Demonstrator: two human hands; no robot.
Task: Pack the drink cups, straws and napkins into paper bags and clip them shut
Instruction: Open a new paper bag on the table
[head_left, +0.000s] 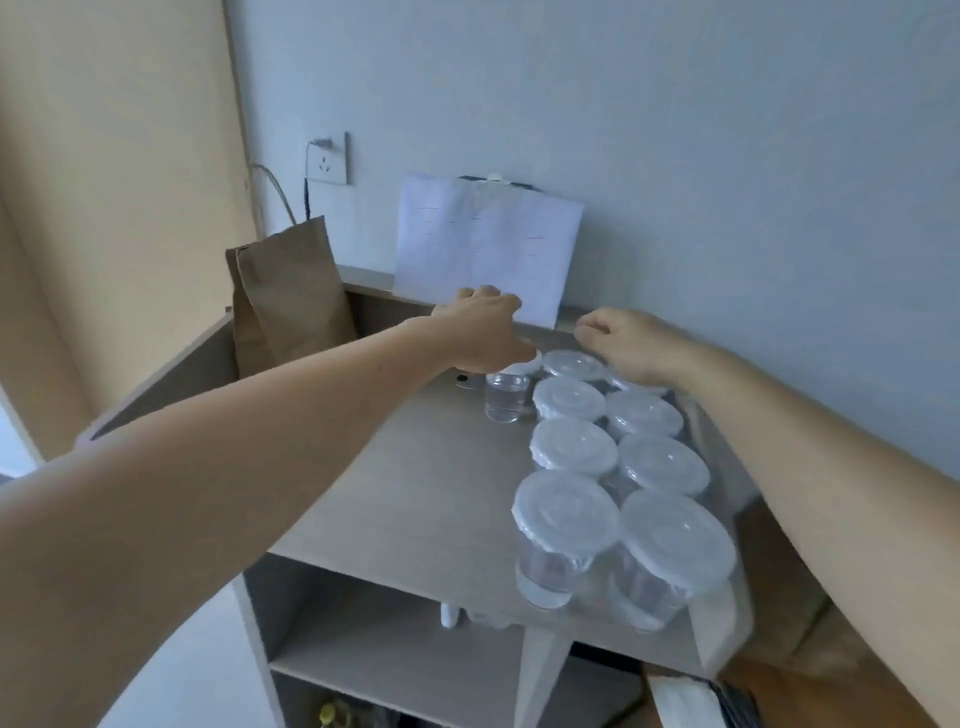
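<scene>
Several clear drink cups with white lids (569, 447) stand in two rows on the shelf top (415, 483), inside a clear plastic wrap (719, 629). One cup (505, 397) stands apart at the far left end of the rows. My left hand (480, 330) reaches over it, fingers curled down onto its lid. My right hand (631, 340) is over the far right cups with its fingers curled, apparently pinching the wrap's far edge. A brown paper bag (291, 296) stands upright at the back left. I can see no straws, napkins or clips.
A white paper sheet (488, 244) leans against the wall behind the hands. A wall socket (328, 160) with a plugged cable is above the bag. Open shelves (395, 644) lie below the top. A brown cardboard box (810, 665) sits at the lower right.
</scene>
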